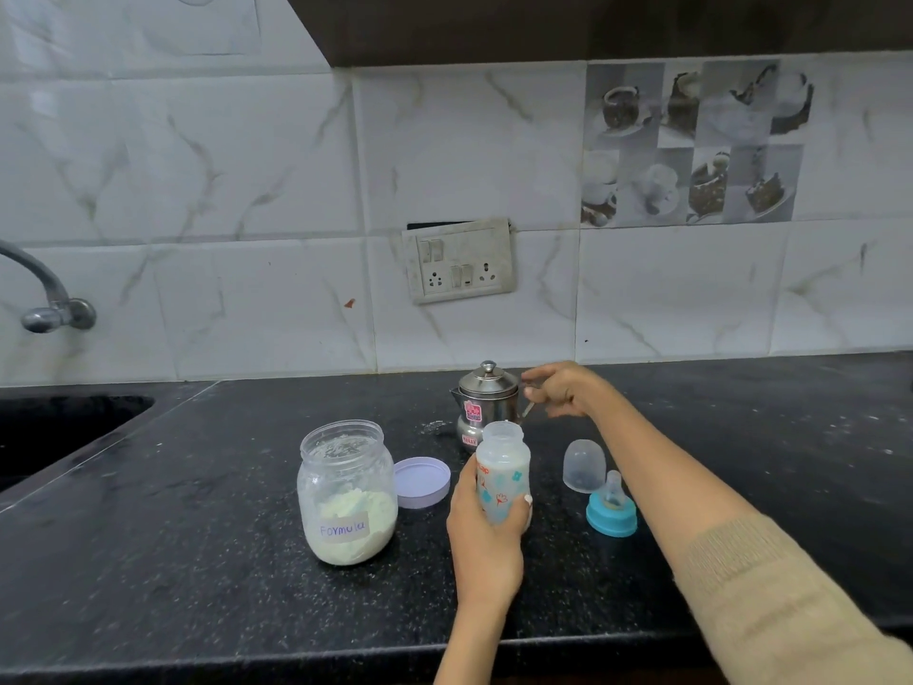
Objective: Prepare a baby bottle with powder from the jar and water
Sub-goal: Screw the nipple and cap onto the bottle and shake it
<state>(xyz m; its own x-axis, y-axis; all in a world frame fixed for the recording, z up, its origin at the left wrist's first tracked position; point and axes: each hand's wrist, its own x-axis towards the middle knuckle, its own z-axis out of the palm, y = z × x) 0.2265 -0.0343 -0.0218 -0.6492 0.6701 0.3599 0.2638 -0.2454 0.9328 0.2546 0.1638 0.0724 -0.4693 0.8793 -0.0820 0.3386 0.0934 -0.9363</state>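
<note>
the small clear plastic baby bottle with printed flowers (503, 474) stands near the front middle of the black speckled stone counter (197, 561). its mouth is open and a cloudy white liquid seems to fill it high up. the left hand (486, 533) wraps its fingers and thumb around the lower half of the bottle and holds it upright.

the right hand (563, 390) is behind the bottle, at the handle side of the small shiny steel pot with a knobbed lid (484, 402). its fingers are curled and seem to pinch something thin and metallic, but the blur hides if this is the pot's handle or a spoon, so i cannot tell what the grip holds.

risks, as i judge them: the bottle has no top, so a bump from the right forearm (667, 477) that passes just beside it could tip it and spill. if the pot is lifted, its smooth steel may be hot or slippery, and pouring into so narrow a mouth can overflow.

to the left stands the round glass jar labelled "formula" (347, 491), open, with pale fluffy powder at the bottom; its flat lilac lid (422, 482) lies just beside it. to the right are a clear domed cap (584, 465) and the blue screw ring with soft nipple (611, 511), both smooth plastic.
</note>
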